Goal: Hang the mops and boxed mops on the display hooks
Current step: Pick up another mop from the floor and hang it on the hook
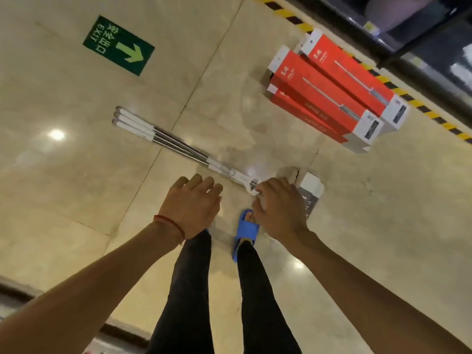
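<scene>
A person bends over a polished tile floor (pixel 63 175), right hand (pixel 278 213) closed around the white lower end of a bundle of mops (pixel 178 146) lying at the centre of the frame, handles running toward the upper left. The left hand (pixel 191 205) hovers just beside it, fingers (pixel 201 181) loosely spread and holding nothing. A stack of red boxed mops (pixel 332 93) lies in the upper right, near a strip of yellow and black tape (pixel 419 106) along the foot of a dark shelf (pixel 408 34). A pale box (pixel 310 190) sits partly hidden behind the right hand. No display hooks are in view. The mops lie side by side with nothing visible tying them; lifted by one end with one hand, they would likely fan apart and clatter down, and the far ends could swing toward the boxes. The glossy floor and the blue sandal (pixel 245 233) close beneath the grip suggest a dropped pole could land on a foot or roll away
</scene>
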